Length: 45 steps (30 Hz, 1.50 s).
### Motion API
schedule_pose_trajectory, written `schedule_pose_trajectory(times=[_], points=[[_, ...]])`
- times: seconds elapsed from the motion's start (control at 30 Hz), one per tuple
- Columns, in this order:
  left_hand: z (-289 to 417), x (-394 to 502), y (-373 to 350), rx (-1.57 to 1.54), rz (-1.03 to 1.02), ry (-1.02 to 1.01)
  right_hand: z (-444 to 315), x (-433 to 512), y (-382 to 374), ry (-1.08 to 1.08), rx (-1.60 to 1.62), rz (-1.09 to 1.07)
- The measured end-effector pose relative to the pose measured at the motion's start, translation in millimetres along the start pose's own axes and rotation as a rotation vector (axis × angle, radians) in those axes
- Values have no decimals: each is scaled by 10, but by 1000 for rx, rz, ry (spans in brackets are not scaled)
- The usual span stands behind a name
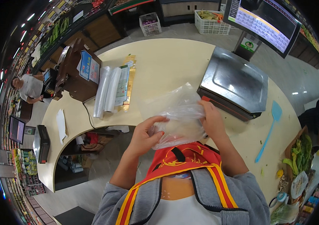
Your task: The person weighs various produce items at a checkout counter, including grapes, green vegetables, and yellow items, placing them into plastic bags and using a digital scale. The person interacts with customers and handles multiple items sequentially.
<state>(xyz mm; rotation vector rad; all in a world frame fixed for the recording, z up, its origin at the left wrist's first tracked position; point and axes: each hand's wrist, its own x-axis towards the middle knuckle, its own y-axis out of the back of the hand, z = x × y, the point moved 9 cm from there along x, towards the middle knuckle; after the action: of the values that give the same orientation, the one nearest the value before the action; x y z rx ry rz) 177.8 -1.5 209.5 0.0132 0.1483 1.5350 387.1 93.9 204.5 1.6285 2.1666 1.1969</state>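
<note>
A see-through plastic bag (pixel 179 110) is stretched between my hands, just in front of my red apron (pixel 173 160). My left hand (pixel 148 135) grips its left side with thumb and fingers. On the right side, my right hand (pixel 212 119) pinches the film near the scale's front corner. Something pale shows through the film, but I cannot tell whether it lies inside or behind. The bag's upper corner rises over the cream counter (pixel 159 70). To the right of it stands a weighing scale (pixel 234 78) with a steel platform.
Two plastic bag rolls (pixel 107 91) lie beside a brown box-shaped machine (pixel 85 70). A blue fly swatter (pixel 273 121) lies on the right. Green peppers (pixel 301 153) fill a box at the right edge. A screen (pixel 263 25) overhangs the far side. One person (pixel 31 85) stands at left.
</note>
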Motion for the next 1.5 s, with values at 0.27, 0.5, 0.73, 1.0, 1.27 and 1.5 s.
schedule_pose_trajectory(times=[0.27, 0.5, 0.73, 1.0, 1.27, 1.5], points=[[-531, 54, 415, -889, -58, -44, 559, -463, -723, -647, 1709, -337], [-919, 77, 447, -1250, 165, -39, 541, -418, -631, -720, 2076, 44], [-1070, 121, 459, -1336, 417, 22, 341, -368, -442, -594, 2188, -34], [-468, 241, 313, -968, 182, -159, 294, -458, -56, -215, 1006, -40], [-329, 397, -361, -91, -149, -16, 828, -731, 7, -640, 778, 113], [-960, 209, -63, -203, 123, 318, 831, -784, -330, -845, 1304, 33]])
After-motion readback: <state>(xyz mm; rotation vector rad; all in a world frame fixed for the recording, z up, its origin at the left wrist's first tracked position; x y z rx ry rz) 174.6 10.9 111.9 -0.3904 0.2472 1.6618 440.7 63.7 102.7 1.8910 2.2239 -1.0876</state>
